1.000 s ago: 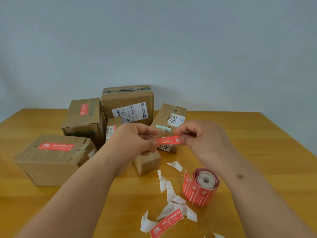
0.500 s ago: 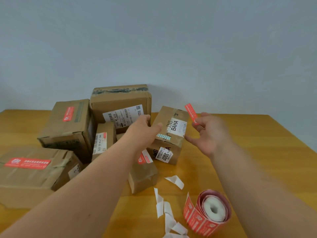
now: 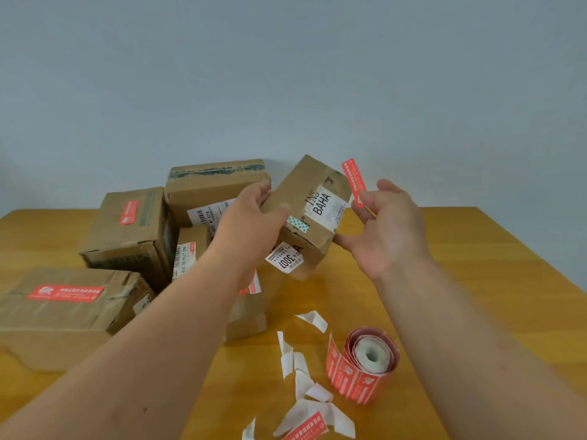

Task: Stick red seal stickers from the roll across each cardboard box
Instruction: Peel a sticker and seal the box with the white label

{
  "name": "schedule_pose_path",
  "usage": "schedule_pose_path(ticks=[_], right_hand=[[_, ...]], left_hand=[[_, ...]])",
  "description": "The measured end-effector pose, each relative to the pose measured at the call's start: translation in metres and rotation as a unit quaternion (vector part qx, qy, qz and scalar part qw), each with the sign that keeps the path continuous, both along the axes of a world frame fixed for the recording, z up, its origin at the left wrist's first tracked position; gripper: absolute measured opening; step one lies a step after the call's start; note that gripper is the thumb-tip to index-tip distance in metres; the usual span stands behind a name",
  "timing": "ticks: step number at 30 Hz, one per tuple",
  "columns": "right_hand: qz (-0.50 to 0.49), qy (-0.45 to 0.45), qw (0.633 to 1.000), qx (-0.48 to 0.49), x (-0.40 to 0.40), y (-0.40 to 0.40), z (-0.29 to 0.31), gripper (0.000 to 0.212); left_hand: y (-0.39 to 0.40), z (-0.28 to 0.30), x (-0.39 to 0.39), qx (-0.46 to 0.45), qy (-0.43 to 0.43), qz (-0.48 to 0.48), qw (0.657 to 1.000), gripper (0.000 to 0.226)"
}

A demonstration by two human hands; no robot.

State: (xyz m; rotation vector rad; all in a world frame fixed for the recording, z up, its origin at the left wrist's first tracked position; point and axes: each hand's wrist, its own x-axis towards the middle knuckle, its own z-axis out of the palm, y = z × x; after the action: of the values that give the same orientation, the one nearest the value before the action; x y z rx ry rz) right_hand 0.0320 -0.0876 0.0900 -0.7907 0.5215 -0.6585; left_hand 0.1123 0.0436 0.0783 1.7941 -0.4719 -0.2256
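Left hand point(image 3: 251, 223) grips a light, stiff cardboard box point(image 3: 305, 217) tilted above the desk point(image 3: 476, 281); right hand point(image 3: 384, 230), at three o'clock, pinches a flimsy red sticker point(image 3: 354, 182) by its lower end.

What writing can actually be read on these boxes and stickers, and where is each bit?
"INS BAHA": white label on the tilted box gripped by the left hand.
"3007": smaller label on that box's lower face.
"642 LT74-00 015": label on the narrow box.
Red sticker pinched by the right hand, the roll, other seals and the barcode label: too blurred.
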Motion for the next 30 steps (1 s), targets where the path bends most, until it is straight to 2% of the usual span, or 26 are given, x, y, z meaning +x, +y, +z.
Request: schedule_pose_path(ticks=[8,12,15,18,25,27,30], right_hand=[[0.113,-0.09,0.989,-0.04,-0.072,0.073,0.018,0.047],[0.168,-0.111,0.976,-0.078,-0.102,0.119,0.011,0.046],[0.221,-0.115,0.963,-0.103,-0.12,0.157,-0.005,0.049],[0.269,-0.083,0.953,-0.109,-0.128,0.193,-0.027,0.052],[0.334,0.003,0.934,-0.123,-0.13,0.232,-0.056,0.048],[0.338,0.039,0.927,-0.157,-0.131,0.228,-0.055,0.041],[0.294,0.089,0.92,-0.244,-0.13,0.207,-0.047,0.029]], left_hand=[[0.086,0.009,-0.057,-0.106,-0.011,0.044,0.993,0.051],[0.134,-0.003,-0.079,-0.171,0.01,0.078,0.982,0.037],[0.173,-0.02,-0.094,-0.185,0.052,0.109,0.975,0.025],[0.206,-0.04,-0.107,-0.181,0.087,0.126,0.971,0.015],[0.251,-0.084,-0.102,-0.146,0.146,0.165,0.965,0.021],[0.25,-0.092,-0.097,-0.131,0.147,0.15,0.969,0.022],[0.241,-0.097,-0.089,-0.099,0.141,0.118,0.978,0.022]])
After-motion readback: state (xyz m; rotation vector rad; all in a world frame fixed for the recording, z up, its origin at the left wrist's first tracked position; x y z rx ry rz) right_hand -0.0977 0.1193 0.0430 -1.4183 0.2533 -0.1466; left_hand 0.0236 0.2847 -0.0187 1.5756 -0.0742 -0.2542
